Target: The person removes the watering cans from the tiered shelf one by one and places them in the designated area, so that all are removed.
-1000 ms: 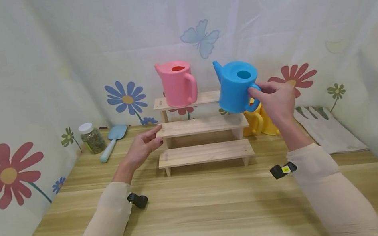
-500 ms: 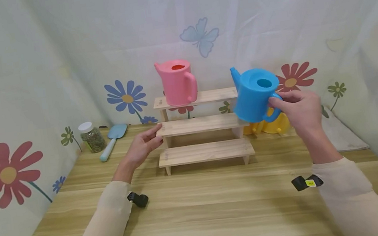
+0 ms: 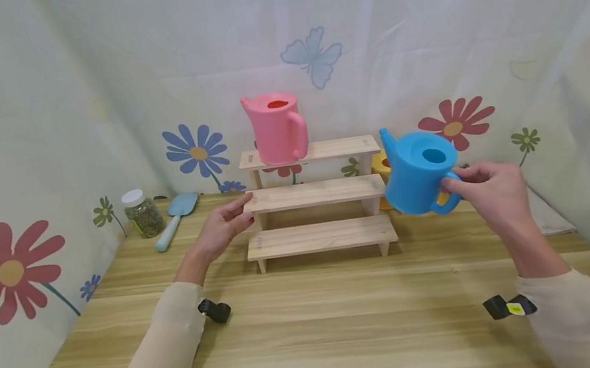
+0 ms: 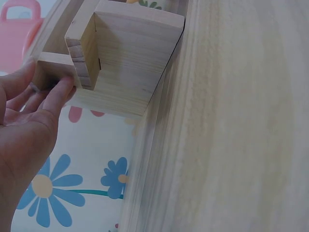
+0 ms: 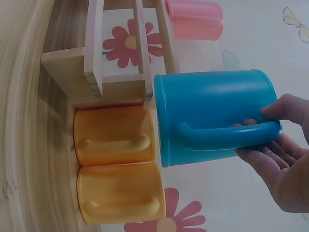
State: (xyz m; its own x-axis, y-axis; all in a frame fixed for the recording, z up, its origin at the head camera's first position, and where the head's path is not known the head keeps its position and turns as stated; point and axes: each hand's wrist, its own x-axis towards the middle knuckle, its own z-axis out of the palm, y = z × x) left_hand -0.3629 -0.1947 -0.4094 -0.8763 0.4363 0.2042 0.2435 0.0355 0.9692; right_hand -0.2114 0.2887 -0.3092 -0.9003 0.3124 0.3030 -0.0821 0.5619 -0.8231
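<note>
A blue watering can (image 3: 414,183) hangs in the air, slightly tilted, just right of a three-step wooden shelf (image 3: 313,193). My right hand (image 3: 500,190) grips it by the handle, thumb near the top, as the right wrist view also shows. At the shelf's left end my left hand (image 3: 219,231) holds the edge of the middle step between thumb and fingers (image 4: 60,94). On the top step stands a pink watering can (image 3: 276,133), spout to the left. The middle and bottom steps are bare.
Two yellow watering cans (image 5: 116,128) stand side by side at the shelf's right, mostly hidden behind the blue one in the head view. At the left are a white-lidded jar (image 3: 145,217) and a light-blue hand shovel (image 3: 177,216). A pale cloth item (image 3: 551,214) lies far right.
My right hand has carried the blue watering can rightward, down and toward me, away from above the shelf's right end. The left hand stays at the middle step.
</note>
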